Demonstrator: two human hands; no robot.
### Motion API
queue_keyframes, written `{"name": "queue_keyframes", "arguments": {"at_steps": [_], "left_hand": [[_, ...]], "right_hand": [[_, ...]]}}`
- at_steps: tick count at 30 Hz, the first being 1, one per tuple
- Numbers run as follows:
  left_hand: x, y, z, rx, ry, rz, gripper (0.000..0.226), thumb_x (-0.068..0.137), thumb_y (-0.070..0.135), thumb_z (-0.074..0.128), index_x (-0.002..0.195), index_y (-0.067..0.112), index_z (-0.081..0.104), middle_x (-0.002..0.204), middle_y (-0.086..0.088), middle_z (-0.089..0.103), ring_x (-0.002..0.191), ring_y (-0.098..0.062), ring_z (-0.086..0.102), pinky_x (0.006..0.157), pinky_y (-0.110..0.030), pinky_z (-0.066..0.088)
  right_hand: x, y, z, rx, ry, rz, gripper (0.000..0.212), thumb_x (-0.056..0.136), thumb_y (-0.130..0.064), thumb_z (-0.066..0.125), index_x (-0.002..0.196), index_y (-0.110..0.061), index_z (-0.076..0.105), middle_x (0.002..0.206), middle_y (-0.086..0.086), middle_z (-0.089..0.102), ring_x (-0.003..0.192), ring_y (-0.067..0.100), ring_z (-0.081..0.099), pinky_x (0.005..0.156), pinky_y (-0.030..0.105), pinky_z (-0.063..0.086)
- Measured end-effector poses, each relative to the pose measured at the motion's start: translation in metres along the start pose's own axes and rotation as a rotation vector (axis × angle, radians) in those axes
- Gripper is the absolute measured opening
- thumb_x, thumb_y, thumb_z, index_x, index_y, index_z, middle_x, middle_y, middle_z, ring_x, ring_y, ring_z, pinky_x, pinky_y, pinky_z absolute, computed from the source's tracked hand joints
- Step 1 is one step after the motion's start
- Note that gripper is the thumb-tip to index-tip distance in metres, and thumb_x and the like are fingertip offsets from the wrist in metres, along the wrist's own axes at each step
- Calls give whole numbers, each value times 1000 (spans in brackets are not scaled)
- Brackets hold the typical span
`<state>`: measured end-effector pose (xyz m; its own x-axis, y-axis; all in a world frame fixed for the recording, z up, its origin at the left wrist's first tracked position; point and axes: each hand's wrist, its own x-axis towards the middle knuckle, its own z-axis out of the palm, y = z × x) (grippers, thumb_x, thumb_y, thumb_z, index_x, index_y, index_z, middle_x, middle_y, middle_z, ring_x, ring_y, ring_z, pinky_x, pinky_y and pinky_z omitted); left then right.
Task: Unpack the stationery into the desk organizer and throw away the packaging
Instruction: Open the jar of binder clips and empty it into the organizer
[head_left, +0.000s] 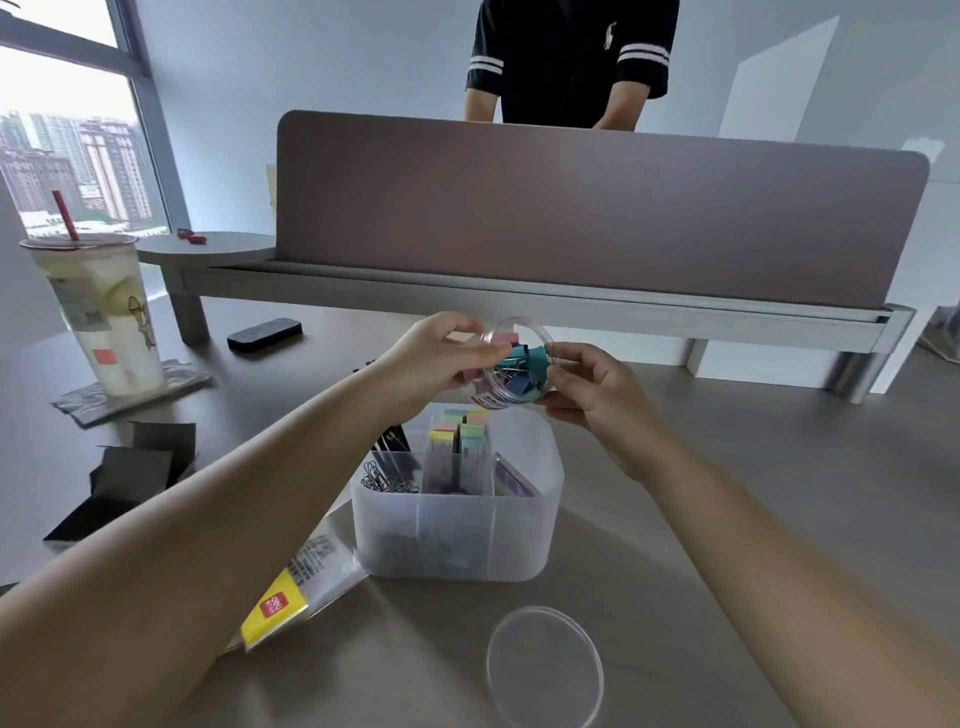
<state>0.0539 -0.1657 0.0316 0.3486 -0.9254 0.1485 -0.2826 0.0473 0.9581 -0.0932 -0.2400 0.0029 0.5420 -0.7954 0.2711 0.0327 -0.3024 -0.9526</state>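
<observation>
A clear round tub of coloured binder clips (511, 364) is held in the air just above the far edge of the translucent desk organizer (457, 535). My left hand (441, 353) grips the tub's left side and my right hand (592, 384) grips its right side. The tub has no lid on; its open mouth tilts away from me. Its clear round lid (545, 665) lies flat on the desk in front of the organizer. The organizer holds pastel sticky-note packs (462, 431), paper clips (387, 480) and dark items.
An empty clear packet with a yellow label (301, 587) lies left of the organizer. Flattened black packaging (130, 478) lies at left, with an iced drink cup (104, 312) and a black remote-like object (265, 332) beyond. A brown partition (571, 218) closes the desk's far side; a person stands behind it.
</observation>
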Motion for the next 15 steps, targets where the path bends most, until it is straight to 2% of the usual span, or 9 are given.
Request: {"name": "queue_keyframes", "arguments": {"at_steps": [5,8,12,15], "left_hand": [[3,-6,-1,71,33,99,50,77,10,66,123,11,46,90,3,52,79,-4,52,63,-9,47],[4,-5,-1,116,20,102,54,74,8,68,123,14,46,96,4,50,81,-4,51,55,-9,47],[7,-4,1,124,-7,67,58,72,7,69,124,15,43,110,1,47,93,-15,53,65,-20,49],[8,-3,3,172,-12,74,62,72,8,70,127,13,40,109,2,44,101,-17,49,67,-19,49]], "right_hand": [[3,4,1,33,-6,37,11,91,-14,44,98,-17,52,101,7,58,75,15,58,76,26,50],[5,5,4,38,-4,56,11,92,-16,42,95,-18,53,102,7,57,80,19,58,77,28,49],[5,9,5,85,21,97,12,92,-18,42,88,-21,53,97,3,58,88,24,60,81,35,49],[4,11,5,90,31,105,10,92,-20,42,94,-21,52,97,0,56,89,22,60,78,31,50]]}}
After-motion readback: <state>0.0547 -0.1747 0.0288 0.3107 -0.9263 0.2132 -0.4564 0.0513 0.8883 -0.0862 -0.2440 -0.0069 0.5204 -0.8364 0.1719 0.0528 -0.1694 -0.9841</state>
